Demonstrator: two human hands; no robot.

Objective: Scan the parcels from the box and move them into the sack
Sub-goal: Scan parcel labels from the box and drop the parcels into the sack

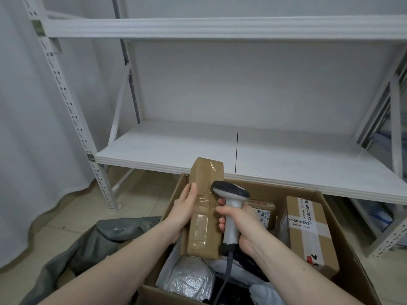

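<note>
My left hand grips a long brown cardboard parcel wrapped in clear tape, held upright above the open cardboard box. My right hand grips the handle of a grey and white barcode scanner, whose dark head sits right against the parcel's side. The scanner's cable hangs down into the box. Inside the box lie a taped brown parcel with printed numbers, a smaller labelled parcel and a silver padded bag. A grey sack lies crumpled on the floor left of the box.
A white metal shelving rack stands behind the box, its low shelf bare. A white curtain hangs at the left. Tiled floor shows between rack and box.
</note>
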